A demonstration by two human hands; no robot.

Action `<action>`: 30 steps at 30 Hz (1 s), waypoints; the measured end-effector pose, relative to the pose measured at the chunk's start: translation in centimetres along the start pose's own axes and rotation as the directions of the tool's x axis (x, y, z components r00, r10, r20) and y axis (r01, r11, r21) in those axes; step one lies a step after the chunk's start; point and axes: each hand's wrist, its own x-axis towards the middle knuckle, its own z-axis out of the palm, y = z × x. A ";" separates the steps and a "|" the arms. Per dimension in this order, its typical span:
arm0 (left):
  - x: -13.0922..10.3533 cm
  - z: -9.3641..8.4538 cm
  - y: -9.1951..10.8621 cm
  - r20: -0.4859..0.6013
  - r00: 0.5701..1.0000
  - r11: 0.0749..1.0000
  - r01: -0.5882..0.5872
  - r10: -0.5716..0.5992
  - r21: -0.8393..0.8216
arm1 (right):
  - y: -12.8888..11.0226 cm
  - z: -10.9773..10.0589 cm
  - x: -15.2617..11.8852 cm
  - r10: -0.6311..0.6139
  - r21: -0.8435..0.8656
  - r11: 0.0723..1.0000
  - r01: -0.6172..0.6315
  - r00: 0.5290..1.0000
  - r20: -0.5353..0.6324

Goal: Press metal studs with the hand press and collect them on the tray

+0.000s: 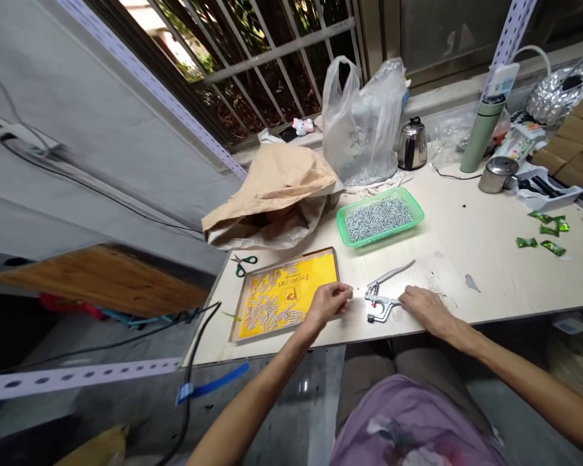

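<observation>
A pair of silver snap-fastener pliers [381, 307] lies on the table, its C-shaped jaw toward my left hand and its handles spread apart. The fingers of my right hand [425, 309] are closed on the end of the lower handle. My left hand [329, 303] is in a pinch left of the jaw, over the right edge of a shallow tray [315, 260]. Whatever is between its fingertips is too small to make out. Many small silver metal pieces [265, 307] lie scattered on the tray's yellow base.
A green basket [342, 228] full of similar metal pieces stands behind the pliers. Dark-handled scissors [243, 264] lie left of it, near a brown paper bag [272, 188]. A plastic bag [364, 129], a kettle [412, 144], a green bottle [484, 134] and wrapped sweets [552, 248] are farther off.
</observation>
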 end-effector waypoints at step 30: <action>-1.0 6.5 1.2 0.292 0.870 0.917 0.378 -0.398 0.124 | 1.6 0.1 -1.7 0.023 0.090 0.996 -0.016 0.997 -0.078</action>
